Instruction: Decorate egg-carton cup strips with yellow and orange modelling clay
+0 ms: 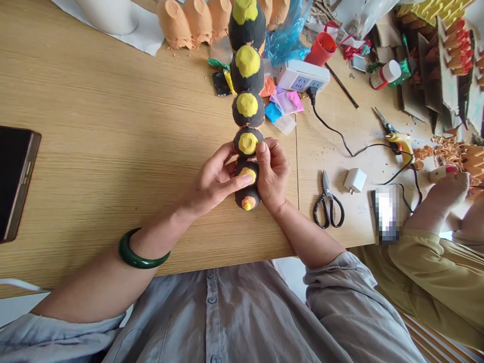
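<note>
A long egg-carton strip point(247, 109) runs away from me in a line of several domed cups. Black clay coats the domes, and most have a yellow cap; orange shows in the seams. On the nearest dome is an orange patch with a small yellow dot point(247, 205). My left hand point(214, 179) holds the strip's near part from the left, its thumb pressed on a yellow cap. From the right, my right hand point(275, 171) grips the strip with fingers curled, thumb tip beside another yellow cap. The undersides of the cups are hidden.
Scissors point(327, 204), a white charger point(354, 180) and a phone point(386, 214) lie to the right. Beyond are a power strip point(302, 75), clay packets point(283, 101) and a glue gun point(403, 143). A co-worker's hand point(449, 189) is at far right; a dark device point(17, 181) lies left.
</note>
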A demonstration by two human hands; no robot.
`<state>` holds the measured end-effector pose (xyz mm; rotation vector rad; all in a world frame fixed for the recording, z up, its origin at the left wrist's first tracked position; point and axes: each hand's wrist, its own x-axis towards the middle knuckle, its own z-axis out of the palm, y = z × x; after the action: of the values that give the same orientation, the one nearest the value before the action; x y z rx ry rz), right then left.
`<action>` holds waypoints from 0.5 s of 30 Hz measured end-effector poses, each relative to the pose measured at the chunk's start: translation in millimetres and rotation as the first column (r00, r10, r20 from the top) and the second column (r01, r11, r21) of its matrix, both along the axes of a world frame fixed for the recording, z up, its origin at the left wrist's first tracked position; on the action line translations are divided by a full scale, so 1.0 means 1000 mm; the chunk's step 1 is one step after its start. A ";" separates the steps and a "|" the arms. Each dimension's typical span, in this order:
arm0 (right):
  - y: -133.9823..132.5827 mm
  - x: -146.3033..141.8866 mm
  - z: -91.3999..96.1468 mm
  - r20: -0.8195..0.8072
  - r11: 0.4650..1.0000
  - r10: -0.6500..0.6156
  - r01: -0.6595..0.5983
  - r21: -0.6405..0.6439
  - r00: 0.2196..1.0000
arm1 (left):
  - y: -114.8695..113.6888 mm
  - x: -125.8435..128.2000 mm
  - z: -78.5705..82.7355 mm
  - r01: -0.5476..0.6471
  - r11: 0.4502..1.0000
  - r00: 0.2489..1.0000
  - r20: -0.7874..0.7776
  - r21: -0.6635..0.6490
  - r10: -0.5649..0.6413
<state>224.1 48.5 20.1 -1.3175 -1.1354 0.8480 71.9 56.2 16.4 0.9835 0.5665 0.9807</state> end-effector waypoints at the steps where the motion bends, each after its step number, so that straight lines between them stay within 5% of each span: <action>1: 0.000 0.000 0.000 -0.014 1.000 -0.003 0.003 0.013 1.000 | -0.001 0.000 0.002 0.001 1.000 1.000 -0.007 0.009 -0.001; 12: 0.003 -0.002 0.000 -0.072 0.977 0.023 -0.007 0.214 0.997 | -0.004 0.002 0.012 -0.038 0.999 0.999 -0.003 0.006 0.038; 15: 0.001 -0.002 0.001 -0.068 0.985 0.005 0.007 0.173 0.998 | -0.004 0.003 0.009 -0.052 0.998 0.999 0.004 0.033 0.052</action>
<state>222.4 49.6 21.5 -1.1382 -1.1283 0.7700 74.7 52.5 25.9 1.0009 0.5773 1.0408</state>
